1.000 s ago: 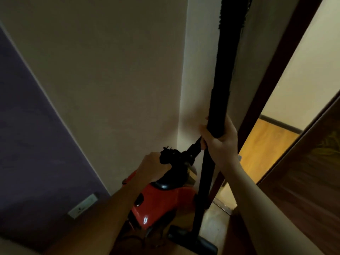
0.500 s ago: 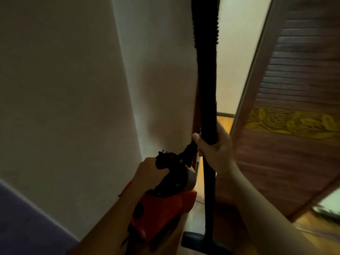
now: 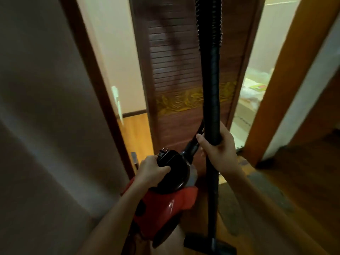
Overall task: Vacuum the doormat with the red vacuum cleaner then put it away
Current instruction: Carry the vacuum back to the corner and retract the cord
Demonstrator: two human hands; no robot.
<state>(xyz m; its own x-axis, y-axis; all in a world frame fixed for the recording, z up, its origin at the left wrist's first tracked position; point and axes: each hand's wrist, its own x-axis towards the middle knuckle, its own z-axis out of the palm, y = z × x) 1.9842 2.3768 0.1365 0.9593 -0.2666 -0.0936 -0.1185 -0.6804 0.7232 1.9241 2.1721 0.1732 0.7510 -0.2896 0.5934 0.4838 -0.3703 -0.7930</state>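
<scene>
I carry the red vacuum cleaner (image 3: 165,208) off the floor in front of me. My left hand (image 3: 152,172) is closed around its black top handle (image 3: 174,168), where the plug prongs stick up. My right hand (image 3: 217,150) grips the upright black wand (image 3: 211,107), whose ribbed hose runs out of the top of the view. The black floor nozzle (image 3: 207,243) hangs at the wand's lower end. A dark grey mat (image 3: 257,199) lies on the wood floor to the lower right, partly blurred.
A plain wall (image 3: 36,126) fills the left. Ahead stands a dark louvred wooden door (image 3: 174,70) with a gold carved band, a doorway with wood floor to its left. An orange-brown door frame (image 3: 276,89) rises on the right, with a bright room and clutter behind it.
The view has swung right, away from the wall corner toward the louvred door and the doorways. Both hands keep the same grips on the handle and the wand.
</scene>
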